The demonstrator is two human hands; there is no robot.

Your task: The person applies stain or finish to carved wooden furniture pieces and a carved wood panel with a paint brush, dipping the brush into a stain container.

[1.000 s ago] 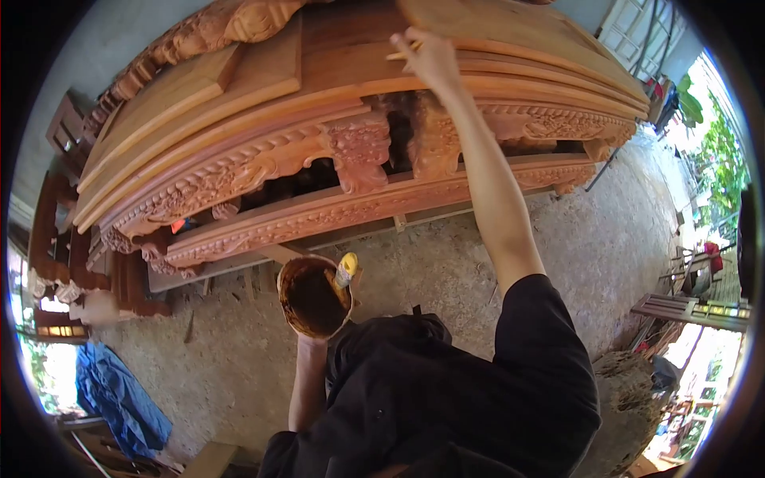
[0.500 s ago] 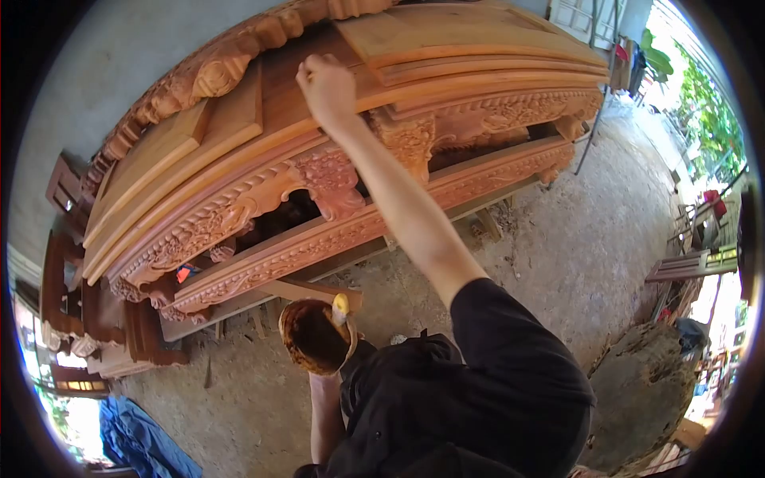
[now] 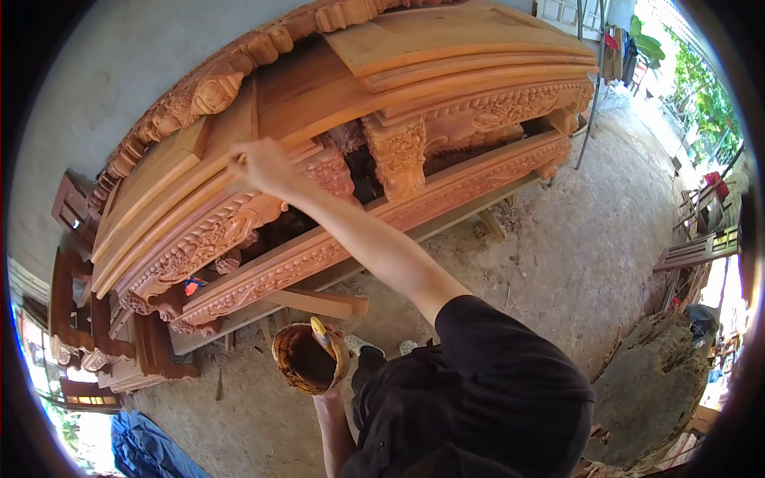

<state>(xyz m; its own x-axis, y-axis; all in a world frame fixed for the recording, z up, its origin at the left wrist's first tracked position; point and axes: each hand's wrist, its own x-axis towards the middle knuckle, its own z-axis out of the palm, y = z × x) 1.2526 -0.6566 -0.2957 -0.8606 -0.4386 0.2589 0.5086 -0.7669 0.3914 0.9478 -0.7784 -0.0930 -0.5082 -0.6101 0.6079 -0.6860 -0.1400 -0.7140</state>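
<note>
My left hand (image 3: pixel 330 392) is closed under a stained bowl-like container (image 3: pixel 280 368) and holds it up below the furniture. Its inside is coated dark brown, and a yellow-handled tool (image 3: pixel 322 334), perhaps a brush, leans in it against the rim. My right hand (image 3: pixel 264 169) is stretched out over the front edge of a large carved wooden piece of furniture (image 3: pixel 311 119), left of its middle. The fingers there are pinched together; whatever they hold is hidden or too small to make out.
Loose panels (image 3: pixel 470 40) lie on the furniture's top, and a carved rail (image 3: pixel 215 92) runs behind it by the wall. Brown wooden frames (image 3: pixel 76 303) stand at left. Blue cloth (image 3: pixel 147 446) lies lower left, and a big wood slab (image 3: pixel 649 390) lower right.
My right hand has moved left and toward me, from above the top board to its front edge. The container has shifted slightly left and down in view.
</note>
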